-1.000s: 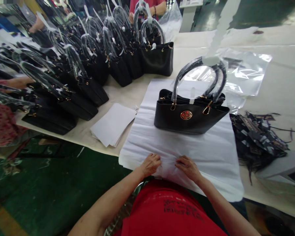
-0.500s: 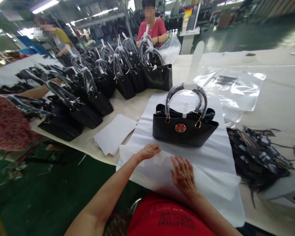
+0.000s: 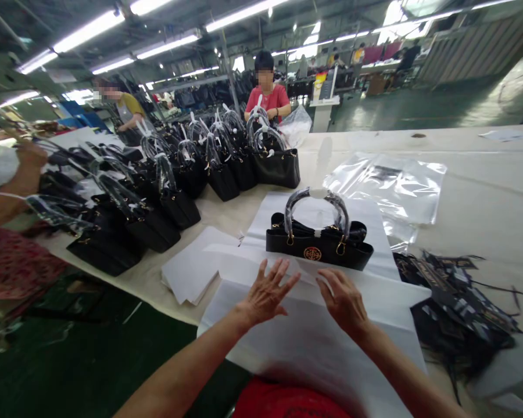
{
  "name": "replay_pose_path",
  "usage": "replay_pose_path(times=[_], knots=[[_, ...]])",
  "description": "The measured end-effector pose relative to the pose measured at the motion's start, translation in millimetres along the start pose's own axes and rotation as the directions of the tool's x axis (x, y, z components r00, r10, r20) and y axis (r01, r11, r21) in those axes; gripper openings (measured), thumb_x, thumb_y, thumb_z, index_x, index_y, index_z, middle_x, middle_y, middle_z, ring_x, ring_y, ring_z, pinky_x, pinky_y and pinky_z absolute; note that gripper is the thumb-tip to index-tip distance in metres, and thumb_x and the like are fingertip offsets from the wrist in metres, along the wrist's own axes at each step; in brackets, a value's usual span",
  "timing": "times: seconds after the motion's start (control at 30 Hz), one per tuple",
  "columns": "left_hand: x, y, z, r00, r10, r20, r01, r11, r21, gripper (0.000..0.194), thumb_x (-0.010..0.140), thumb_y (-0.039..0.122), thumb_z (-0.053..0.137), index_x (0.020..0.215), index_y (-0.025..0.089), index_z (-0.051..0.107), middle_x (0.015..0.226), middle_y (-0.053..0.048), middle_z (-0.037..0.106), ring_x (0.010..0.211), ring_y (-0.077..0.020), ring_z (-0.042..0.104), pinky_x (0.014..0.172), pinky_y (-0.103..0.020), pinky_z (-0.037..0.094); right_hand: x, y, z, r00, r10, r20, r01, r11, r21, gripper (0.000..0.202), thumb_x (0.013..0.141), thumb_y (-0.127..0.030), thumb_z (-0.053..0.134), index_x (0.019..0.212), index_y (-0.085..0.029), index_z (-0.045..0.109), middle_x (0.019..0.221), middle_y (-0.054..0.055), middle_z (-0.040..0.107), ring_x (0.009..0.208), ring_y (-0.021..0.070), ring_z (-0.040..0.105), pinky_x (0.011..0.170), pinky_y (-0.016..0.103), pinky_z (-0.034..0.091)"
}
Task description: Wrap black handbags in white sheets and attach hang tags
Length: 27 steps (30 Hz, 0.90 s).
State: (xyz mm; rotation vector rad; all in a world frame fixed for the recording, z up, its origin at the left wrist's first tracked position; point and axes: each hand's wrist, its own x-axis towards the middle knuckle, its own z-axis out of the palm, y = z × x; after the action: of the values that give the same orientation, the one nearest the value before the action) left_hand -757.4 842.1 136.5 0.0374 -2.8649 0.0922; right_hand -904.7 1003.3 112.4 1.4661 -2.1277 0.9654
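One black bag (image 3: 325,251) stands upright on white paper (image 3: 387,290) on the counter (image 3: 475,180). A round badge (image 3: 312,253) sits on its front, and its handles (image 3: 294,212) stick up, with clear wrap on them. The low part of the front is hidden behind the paper.

The left grip (image 3: 275,288) is on the near side of the bag, palm down and wide open, fingers spread on or just over the paper, with hold of nothing. The right grip (image 3: 331,287) is next to it, about half open, fingers a bit bent, and nothing shows in it. I can't tell how hard they press.

Flat, soft fingers look best here. Pushing out from the middle to both sides should keep lumps away. Go gently, as thin paper may rip or crease. It seems wise not to shove the bag, since it could slide or tip.

To the left, a pile of sheets (image 3: 196,264) lies right by the paper. To the right are black tags (image 3: 457,307), so close that a wide sweep might knock them. Clear plastic (image 3: 412,186) lies past them. More black bags (image 3: 279,169) stand to the left, with a person in red (image 3: 280,101) behind.
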Motion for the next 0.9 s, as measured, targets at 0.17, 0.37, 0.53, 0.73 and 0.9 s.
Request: replay_pose_path(times=[0.17,0.37,0.53,0.73,0.9], knots=[[15,-27,47.3,0.966,-0.147,-0.215,0.178,0.974,0.136,0.047,0.088,0.018,0.044,0.133,0.01,0.036,0.125,-0.02,0.05,0.121,-0.0315,0.042,0.1,-0.049,0.026,-31,7,23,0.997,-0.06,-0.041,0.051,0.981,-0.185,0.043,0.088,-0.018,0.048,0.131,-0.018,0.04,0.115,0.013,0.056,0.109,0.0273,0.05,0.094,0.043,0.036],[50,-41,26.7,0.973,-0.037,-0.229,0.053,0.996,0.066,0.024,0.088,0.011,0.041,0.07,0.017,0.056,0.067,-0.004,0.055,0.073,-0.0188,0.05,0.078,-0.036,0.034,8,-2,24,0.996,-0.085,-0.028,0.076,0.967,-0.244,0.058,0.087,-0.024,0.052,0.14,-0.019,0.03,0.122,0.013,0.055,0.113,0.0289,0.048,0.097,0.046,0.032],[68,-26,-16.9,0.948,-0.061,-0.314,0.058,0.998,-0.018,0.019,0.079,0.009,0.045,0.064,0.017,0.053,0.064,-0.005,0.052,0.069,-0.0191,0.047,0.074,-0.036,0.032,30,-18,6,0.99,-0.127,-0.066,0.11,0.971,-0.212,0.05,0.089,-0.028,0.049,0.135,-0.015,0.035,0.118,0.014,0.057,0.111,0.0273,0.05,0.099,0.045,0.031],[95,-25,-61.3,0.85,-0.023,-0.527,0.073,0.995,0.074,0.022,0.084,0.009,0.041,0.07,0.017,0.056,0.067,-0.005,0.057,0.071,-0.0196,0.051,0.076,-0.038,0.037,83,-8,-18,0.961,-0.214,-0.174,0.148,0.932,-0.332,0.023,0.093,-0.016,0.034,0.102,-0.017,0.054,0.081,0.006,0.063,0.074,0.0186,0.057,0.074,0.03,0.04],[94,-6,-7.4,0.672,0.263,-0.693,-0.112,0.96,0.256,0.024,0.086,0.017,0.04,0.094,0.015,0.062,0.092,-0.012,0.064,0.092,-0.0225,0.058,0.08,-0.038,0.046,115,17,-18,0.896,-0.374,-0.24,0.223,0.845,-0.486,0.03,0.094,-0.017,0.027,0.097,-0.017,0.057,0.077,0.005,0.065,0.063,0.0163,0.058,0.064,0.029,0.041]])
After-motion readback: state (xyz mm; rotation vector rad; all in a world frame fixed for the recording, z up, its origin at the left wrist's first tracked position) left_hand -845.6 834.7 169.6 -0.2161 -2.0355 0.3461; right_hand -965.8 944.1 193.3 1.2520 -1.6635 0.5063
